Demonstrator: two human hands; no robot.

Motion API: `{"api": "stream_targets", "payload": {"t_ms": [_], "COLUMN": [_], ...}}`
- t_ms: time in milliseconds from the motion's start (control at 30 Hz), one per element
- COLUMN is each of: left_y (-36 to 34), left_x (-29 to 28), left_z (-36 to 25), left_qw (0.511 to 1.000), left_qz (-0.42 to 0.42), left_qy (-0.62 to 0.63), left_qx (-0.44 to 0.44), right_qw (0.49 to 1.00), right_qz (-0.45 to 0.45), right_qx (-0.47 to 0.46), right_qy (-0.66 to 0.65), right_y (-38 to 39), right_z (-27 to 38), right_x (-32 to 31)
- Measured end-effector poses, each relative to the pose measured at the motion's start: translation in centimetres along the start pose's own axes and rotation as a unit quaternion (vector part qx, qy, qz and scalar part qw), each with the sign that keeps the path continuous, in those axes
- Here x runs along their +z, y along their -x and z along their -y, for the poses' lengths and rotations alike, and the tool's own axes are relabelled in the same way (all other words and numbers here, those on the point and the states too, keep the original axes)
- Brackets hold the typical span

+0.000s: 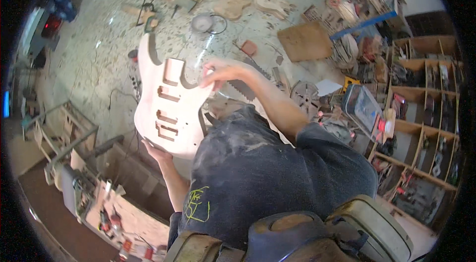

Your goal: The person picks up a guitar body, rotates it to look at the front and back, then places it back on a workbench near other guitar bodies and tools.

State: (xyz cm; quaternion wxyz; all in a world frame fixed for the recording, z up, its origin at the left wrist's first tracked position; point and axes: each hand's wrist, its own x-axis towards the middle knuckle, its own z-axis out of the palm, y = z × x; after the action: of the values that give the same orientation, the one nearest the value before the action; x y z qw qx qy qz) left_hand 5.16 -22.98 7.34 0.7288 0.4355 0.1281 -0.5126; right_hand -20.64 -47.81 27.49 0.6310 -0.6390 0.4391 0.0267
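Held up before the person's dusty dark shirt (pixel 258 177), the guitar body (pixel 171 104) is pale bare wood, with two curved horns and squared pockets cut into its face. The right hand (pixel 218 74) pinches one horn; the left hand (pixel 157 151) grips the lower edge. Below, wood pieces (pixel 232 5) and a brown board (pixel 305 42) litter the mottled floor (pixel 109 46). Crowded wooden shelves (pixel 421 90) stand at right, a worktop (pixel 141 218) with tools (pixel 110 222) at left.

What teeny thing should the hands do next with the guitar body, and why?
Maybe slide the right hand along the horn to feel for rough spots: that hand is at its tip, and the left hand supports the bare-looking guitar body from below.
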Motion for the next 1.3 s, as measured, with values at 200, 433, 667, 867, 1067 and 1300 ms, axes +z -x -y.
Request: {"api": "stream_targets", "payload": {"t_ms": [200,433,667,867,1067,1300], "left_y": [-4.5,-9.5,-13.5,-16.4,-22.0,-26.4], "left_x": [6.8,16.7,26.9,31.8,33.8,40.4], "left_z": [0.1,2.4,3.5,3.9,3.3,1.5], "left_qw": [0.986,0.966,0.953,0.936,0.898,0.864], "left_qz": [0.091,0.129,0.208,0.241,0.274,0.343], "left_qy": [-0.103,-0.210,-0.186,-0.212,-0.304,-0.324], "left_qx": [-0.095,-0.077,-0.115,-0.145,-0.160,-0.172], "right_qw": [0.965,0.863,0.890,0.899,0.896,0.884], "right_qz": [-0.056,-0.054,-0.022,-0.148,-0.192,-0.292], "right_qx": [0.003,0.140,0.126,0.134,0.206,0.237], "right_qy": [0.255,0.483,0.437,0.390,0.344,0.278], "right_y": [4.4,6.3,4.0,2.9,-0.7,-5.2], "right_z": [-4.8,-3.9,-8.7,-9.8,-8.9,-5.3], "right_x": [-4.0,-6.7,-13.5,-13.9,-12.7,-13.9]}}
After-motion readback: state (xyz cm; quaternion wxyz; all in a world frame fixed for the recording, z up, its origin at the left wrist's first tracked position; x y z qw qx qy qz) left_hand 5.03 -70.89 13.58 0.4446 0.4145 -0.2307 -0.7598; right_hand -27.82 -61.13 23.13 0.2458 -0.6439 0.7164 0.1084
